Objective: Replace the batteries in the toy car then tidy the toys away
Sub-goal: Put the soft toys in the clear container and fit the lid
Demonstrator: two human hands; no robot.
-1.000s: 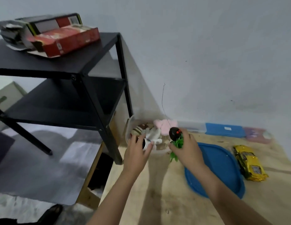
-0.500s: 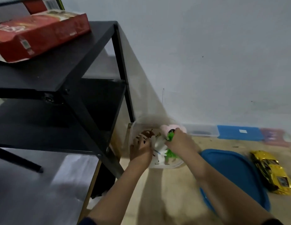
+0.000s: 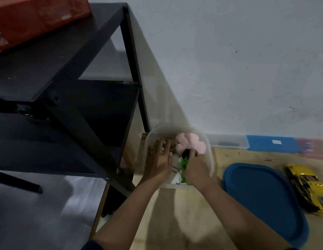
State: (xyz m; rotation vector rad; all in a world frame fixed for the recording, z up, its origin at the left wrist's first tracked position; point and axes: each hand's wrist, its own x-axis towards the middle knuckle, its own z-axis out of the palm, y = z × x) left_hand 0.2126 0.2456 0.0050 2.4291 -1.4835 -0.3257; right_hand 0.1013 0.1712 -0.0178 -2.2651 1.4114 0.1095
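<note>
Yellow toy car (image 3: 308, 190) sits far right of frame on the wood table (image 3: 229, 156), just beside the blue lid (image 3: 261, 199). Centre frame, both your hands are in the clear tub (image 3: 210, 159): R hand (image 3: 195, 168) curled round the green toy (image 3: 184, 162), L hand (image 3: 158, 161) flat, fingers spread on the toys by the pink plush (image 3: 190, 144).

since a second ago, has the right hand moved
Yes. The right hand, gripping the green toy, went from the near rim of the clear tub deeper in, toward the pink plush.
</note>
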